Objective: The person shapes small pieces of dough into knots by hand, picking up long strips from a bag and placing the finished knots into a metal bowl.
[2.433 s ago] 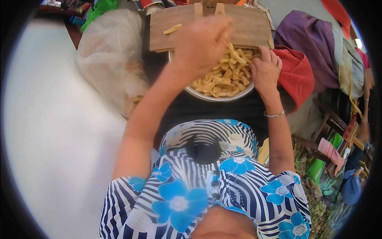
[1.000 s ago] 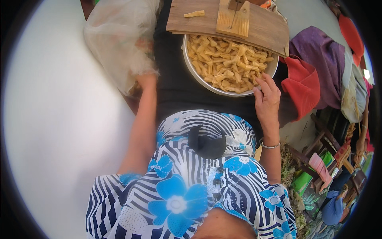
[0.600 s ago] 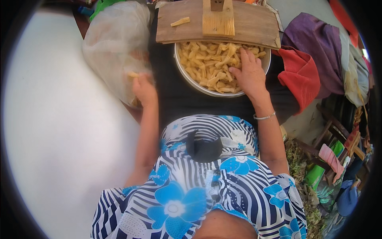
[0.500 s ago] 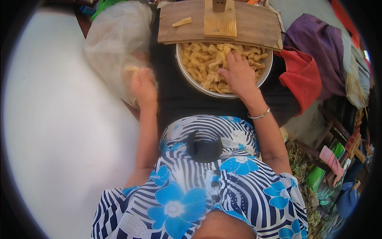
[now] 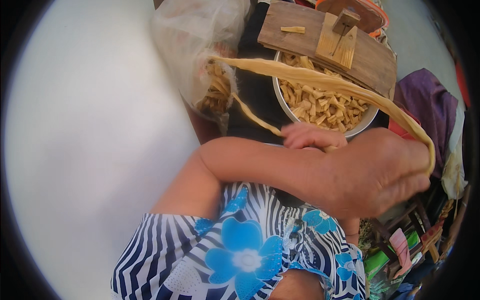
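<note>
My left hand [image 5: 382, 172] reaches across my body to the right, closed around a long tan strip [image 5: 305, 76] that looks like dried plant fibre. This strip arches over a metal bowl [image 5: 281, 102] toward a plastic bag at the left. Below the bowl's near rim, partly hidden behind my left forearm, my right hand [image 5: 311, 136] has its fingers curled round a thinner strip [image 5: 256, 118]. That strip also runs back to the bag. Short folded tan pieces [image 5: 320, 102] fill the bowl.
The cloudy plastic bag [image 5: 182, 40] contains more tan strips [image 5: 216, 90]. A wooden board [image 5: 295, 17] with an upright block [image 5: 345, 22] covers the bowl's far part; one short piece [image 5: 292, 30] lies on it. Purple cloth [image 5: 425, 107] lies at right, above a cluttered pile.
My left hand has swung from beside the bag across to the right, drawing the long strip along. My right hand has left the bowl and come nearer my body. The view has shifted.
</note>
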Available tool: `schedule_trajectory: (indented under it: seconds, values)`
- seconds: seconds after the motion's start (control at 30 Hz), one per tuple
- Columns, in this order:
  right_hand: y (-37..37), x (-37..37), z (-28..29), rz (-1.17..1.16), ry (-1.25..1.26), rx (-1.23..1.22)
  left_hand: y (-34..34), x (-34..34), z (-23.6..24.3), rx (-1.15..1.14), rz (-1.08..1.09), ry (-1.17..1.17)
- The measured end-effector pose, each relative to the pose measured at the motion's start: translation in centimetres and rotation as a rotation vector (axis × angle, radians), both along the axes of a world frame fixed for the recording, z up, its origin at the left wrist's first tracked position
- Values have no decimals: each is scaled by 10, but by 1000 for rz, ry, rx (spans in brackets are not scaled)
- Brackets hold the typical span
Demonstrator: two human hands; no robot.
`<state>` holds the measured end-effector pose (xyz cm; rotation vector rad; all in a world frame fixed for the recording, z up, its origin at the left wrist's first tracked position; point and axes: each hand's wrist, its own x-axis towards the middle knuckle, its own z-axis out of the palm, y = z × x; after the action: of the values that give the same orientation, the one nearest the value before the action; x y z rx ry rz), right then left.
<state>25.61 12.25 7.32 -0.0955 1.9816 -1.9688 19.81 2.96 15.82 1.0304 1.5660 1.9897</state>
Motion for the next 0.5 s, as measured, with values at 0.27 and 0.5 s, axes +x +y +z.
schedule_trajectory:
  seconds: [0.27, 0.5]
  values:
    - [99, 83, -32, -227, -269, 42, -84, -75, 24, 49, 733, 211]
    - [69, 86, -4, -319, -23, 699, -177, -102, -79, -632, 1180, 29]
